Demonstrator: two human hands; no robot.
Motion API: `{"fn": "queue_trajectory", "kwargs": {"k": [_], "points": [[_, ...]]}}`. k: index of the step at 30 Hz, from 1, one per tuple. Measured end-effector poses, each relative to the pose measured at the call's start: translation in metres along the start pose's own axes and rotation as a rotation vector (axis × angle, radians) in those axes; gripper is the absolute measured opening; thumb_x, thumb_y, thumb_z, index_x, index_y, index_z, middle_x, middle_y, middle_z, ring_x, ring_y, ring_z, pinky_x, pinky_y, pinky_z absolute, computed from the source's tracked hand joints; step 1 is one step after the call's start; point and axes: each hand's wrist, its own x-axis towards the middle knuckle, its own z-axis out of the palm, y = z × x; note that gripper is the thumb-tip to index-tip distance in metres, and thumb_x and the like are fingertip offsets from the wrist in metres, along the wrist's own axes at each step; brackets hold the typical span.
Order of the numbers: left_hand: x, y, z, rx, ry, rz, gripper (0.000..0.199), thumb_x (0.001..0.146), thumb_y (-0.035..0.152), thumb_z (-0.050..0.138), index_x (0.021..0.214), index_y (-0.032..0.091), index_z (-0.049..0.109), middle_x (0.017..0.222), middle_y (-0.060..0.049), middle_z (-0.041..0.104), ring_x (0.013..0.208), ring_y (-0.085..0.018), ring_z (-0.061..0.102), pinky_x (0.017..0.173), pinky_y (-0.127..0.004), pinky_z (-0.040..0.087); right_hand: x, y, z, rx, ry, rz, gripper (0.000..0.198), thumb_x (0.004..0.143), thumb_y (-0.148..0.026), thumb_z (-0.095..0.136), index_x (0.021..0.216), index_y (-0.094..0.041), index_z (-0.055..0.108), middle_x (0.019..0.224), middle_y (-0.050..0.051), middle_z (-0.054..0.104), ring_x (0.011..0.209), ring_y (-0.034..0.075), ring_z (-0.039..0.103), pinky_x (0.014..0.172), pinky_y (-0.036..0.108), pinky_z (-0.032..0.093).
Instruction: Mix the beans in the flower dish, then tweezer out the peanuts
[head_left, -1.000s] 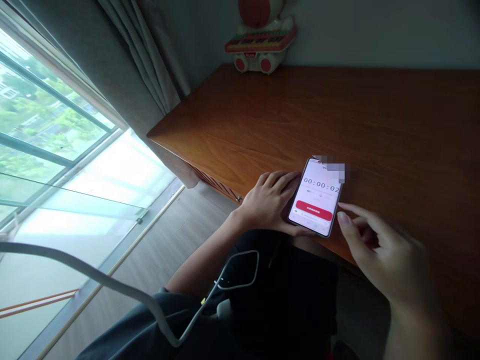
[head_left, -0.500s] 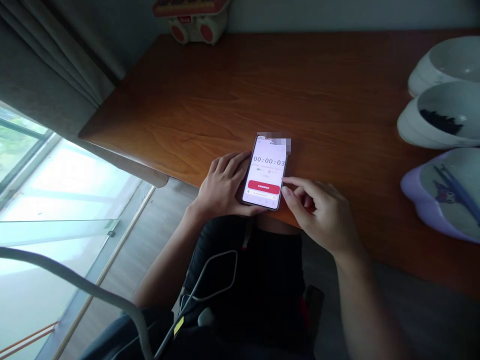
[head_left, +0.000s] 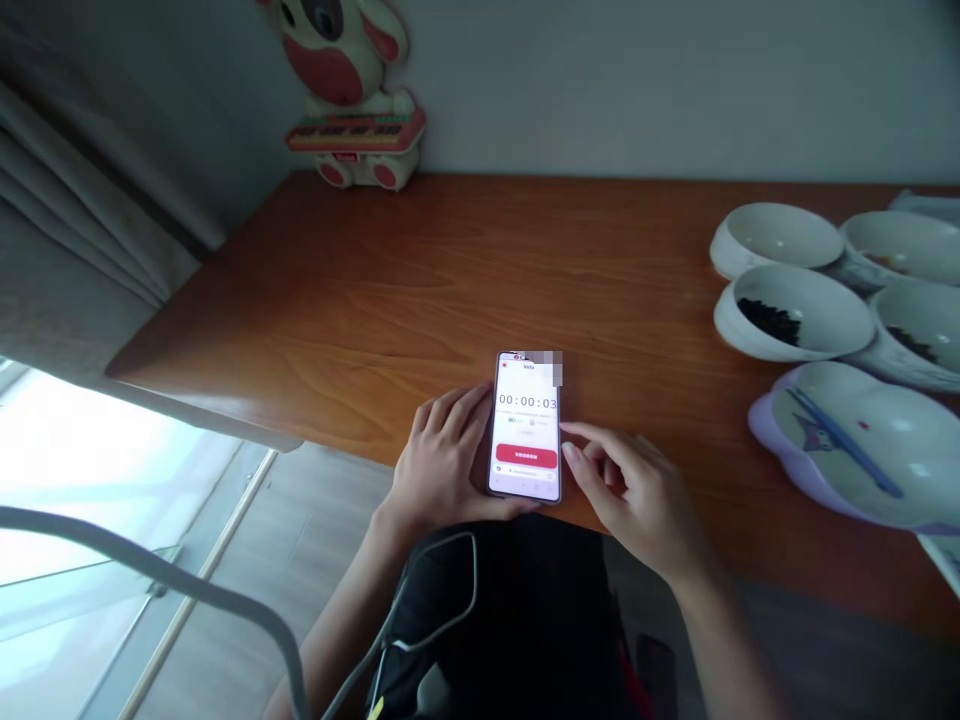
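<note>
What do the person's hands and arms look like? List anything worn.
The left hand and right hand are ungloved, with no rings or watches visible. The left forearm and right forearm show no sleeves. A grey cable passes near the left one.

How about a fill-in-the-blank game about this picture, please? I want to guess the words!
1. The big timer on the phone reads 00:00:____.
2. The wide button below the timer is coloured ____.
3. The thin utensil in the purple-sided dish is coloured ____.
4. The hand with its thumb along the phone's bottom edge is the person's ____ one.

Missing words: 03; red; blue; left.
</note>
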Motion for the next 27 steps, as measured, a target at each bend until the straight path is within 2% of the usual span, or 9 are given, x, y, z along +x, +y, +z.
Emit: {"fn": "queue_trajectory", "kwargs": {"k": [6, 11, 16, 19, 22, 25, 27], "points": [[0.0, -0.001, -0.001, 0.006, 0.023, 0.027, 0.123, 0.074, 0.097, 0.058, 0.156, 0.006, 0.051, 0.158, -0.024, 0.056, 0.14, -0.043, 0.054, 0.116, -0.053, 0.038, 0.001, 0.004, 0.003, 0.024, 0.042, 0.099, 0.031, 0.101, -0.04, 0.065, 0.129, -0.025, 0.066, 0.077, -0.004, 0.066, 0.063, 0.011, 0.057, 0.066, 0.026, 0.05], [0.003, 0.005, 0.0, 0.02, -0.004, 0.043, 0.121, 0.077, 0.097, 0.055, 0.158, 0.007, 0.05, 0.16, -0.024, 0.054, 0.142, -0.043, 0.051, 0.117, -0.055, 0.035, 0.006, -0.003, 0.008, 0.032, 0.091, 0.207, 0.034, 0.102, -0.046, 0.062, 0.127, -0.024, 0.066, 0.087, 0.0, 0.07, 0.07, 0.013, 0.061, 0.07, 0.027, 0.053], [0.008, 0.025, 0.01, -0.019, 0.01, 0.129, 0.124, 0.075, 0.098, 0.055, 0.157, 0.005, 0.049, 0.158, -0.025, 0.054, 0.142, -0.044, 0.048, 0.121, -0.056, 0.03, -0.008, -0.028, -0.001, -0.031, 0.135, 0.439, 0.065, 0.092, -0.07, 0.062, 0.131, -0.018, 0.063, 0.104, 0.01, 0.072, 0.087, 0.023, 0.068, 0.078, 0.039, 0.06], [0.01, 0.04, 0.019, -0.023, 0.026, 0.201, 0.116, 0.079, 0.091, 0.062, 0.159, 0.007, 0.047, 0.158, -0.023, 0.054, 0.14, -0.043, 0.049, 0.122, -0.057, 0.029, -0.029, -0.036, -0.01, 0.019, 0.149, 0.578, 0.069, 0.093, -0.07, 0.06, 0.14, -0.019, 0.057, 0.117, 0.014, 0.071, 0.095, 0.025, 0.071, 0.079, 0.04, 0.063], [0.011, 0.055, 0.029, -0.056, 0.017, 0.257, 0.106, 0.082, 0.078, 0.071, 0.158, 0.008, 0.046, 0.158, -0.022, 0.054, 0.141, -0.041, 0.049, 0.123, -0.055, 0.03, -0.057, -0.031, -0.014, -0.005, 0.181, 0.607, 0.077, 0.091, -0.067, 0.066, 0.148, -0.018, 0.049, 0.127, 0.017, 0.068, 0.104, 0.028, 0.072, 0.083, 0.041, 0.064], [0.01, 0.065, 0.035, -0.068, -0.007, 0.333, 0.107, 0.079, 0.068, 0.077, 0.161, 0.009, 0.042, 0.16, -0.021, 0.053, 0.143, -0.042, 0.048, 0.125, -0.056, 0.03, -0.083, -0.025, -0.008, -0.191, 0.159, 0.564, 0.103, 0.076, -0.072, 0.078, 0.155, -0.016, 0.041, 0.128, 0.021, 0.066, 0.114, 0.038, 0.068, 0.091, 0.052, 0.063], [0.009, 0.067, 0.036, -0.066, -0.048, 0.397, 0.115, 0.076, 0.07, 0.079, 0.165, 0.01, 0.037, 0.164, -0.021, 0.048, 0.147, -0.043, 0.045, 0.126, -0.059, 0.027, -0.093, -0.025, 0.0, -0.33, 0.192, 0.565, 0.123, 0.065, -0.073, 0.086, 0.159, -0.014, 0.034, 0.132, 0.025, 0.061, 0.119, 0.045, 0.063, 0.096, 0.061, 0.059]]}}
